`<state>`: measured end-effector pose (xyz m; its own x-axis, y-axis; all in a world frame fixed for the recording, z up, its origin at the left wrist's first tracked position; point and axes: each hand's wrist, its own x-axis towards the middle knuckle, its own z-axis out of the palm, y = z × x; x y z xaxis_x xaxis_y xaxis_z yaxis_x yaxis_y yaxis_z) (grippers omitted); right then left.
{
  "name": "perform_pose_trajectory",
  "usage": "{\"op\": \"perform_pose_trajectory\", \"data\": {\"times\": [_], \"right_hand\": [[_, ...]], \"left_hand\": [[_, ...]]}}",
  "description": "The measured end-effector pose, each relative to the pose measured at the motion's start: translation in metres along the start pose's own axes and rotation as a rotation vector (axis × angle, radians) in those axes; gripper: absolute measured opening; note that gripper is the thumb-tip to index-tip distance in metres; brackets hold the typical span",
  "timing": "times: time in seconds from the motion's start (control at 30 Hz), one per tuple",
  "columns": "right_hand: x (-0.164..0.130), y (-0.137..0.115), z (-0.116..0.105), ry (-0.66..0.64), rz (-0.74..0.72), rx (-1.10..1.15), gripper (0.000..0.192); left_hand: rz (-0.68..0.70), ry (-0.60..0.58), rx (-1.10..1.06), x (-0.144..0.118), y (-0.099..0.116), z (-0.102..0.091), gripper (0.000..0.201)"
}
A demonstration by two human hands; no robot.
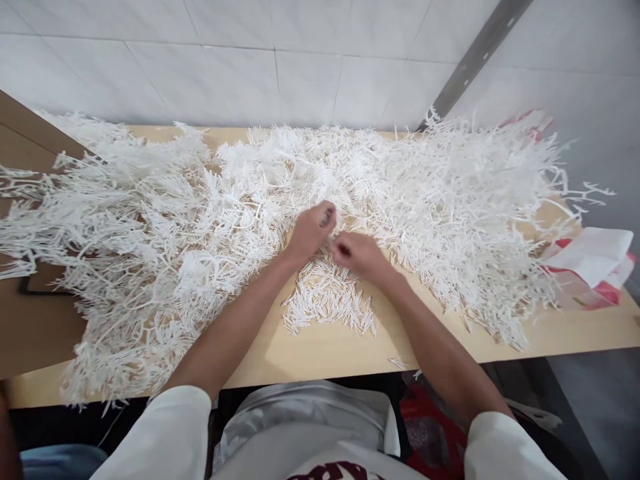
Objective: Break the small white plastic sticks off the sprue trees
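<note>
A small heap of loose white sticks (327, 303) lies on the bench (320, 350) just in front of the two hands. Above it, the left hand (311, 230) and the right hand (357, 255) meet at the near edge of a great tangle of white plastic branches (280, 193), fingers curled and pinched onto a piece of it; the piece itself is too blurred to make out. The tangle spreads across nearly the whole bench, from a brown board (30, 313) at the left to a red and white bag (593, 267) at the right. White wall tiles (250, 60) rise behind the bench.
</note>
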<state>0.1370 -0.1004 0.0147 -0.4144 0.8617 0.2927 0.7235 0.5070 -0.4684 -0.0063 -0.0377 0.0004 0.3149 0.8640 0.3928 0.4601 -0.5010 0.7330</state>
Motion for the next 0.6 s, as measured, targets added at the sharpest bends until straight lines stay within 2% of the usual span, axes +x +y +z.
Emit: {"op": "perform_pose_trajectory", "data": {"times": [0.03, 0.07, 0.13, 0.27, 0.33, 0.47, 0.6], "right_hand": [[-0.001, -0.008, 0.003, -0.068, -0.131, 0.014, 0.018], [-0.003, -0.014, 0.006, -0.081, -0.238, 0.005, 0.017], [-0.004, -0.018, 0.01, -0.007, -0.304, -0.044, 0.018], [-0.002, -0.001, 0.007, 0.308, -0.129, -0.024, 0.022], [0.0, 0.008, 0.003, 0.391, 0.023, 0.059, 0.024], [0.003, 0.015, -0.002, 0.394, 0.275, 0.201, 0.027], [0.004, 0.017, -0.004, 0.347, 0.322, 0.204, 0.033]], "left_hand": [[-0.05, 0.051, -0.057, 0.001, -0.001, -0.002, 0.012], [-0.078, 0.092, -0.104, 0.002, -0.001, -0.003, 0.011], [-0.077, 0.115, -0.168, 0.003, -0.002, -0.004, 0.011], [-0.069, 0.125, -0.246, 0.004, -0.002, -0.004, 0.015], [-0.061, 0.144, -0.282, 0.004, -0.003, -0.004, 0.016], [0.027, 0.067, -0.288, 0.003, -0.001, -0.004, 0.018], [0.105, -0.028, -0.223, 0.001, 0.003, -0.003, 0.018]]}}
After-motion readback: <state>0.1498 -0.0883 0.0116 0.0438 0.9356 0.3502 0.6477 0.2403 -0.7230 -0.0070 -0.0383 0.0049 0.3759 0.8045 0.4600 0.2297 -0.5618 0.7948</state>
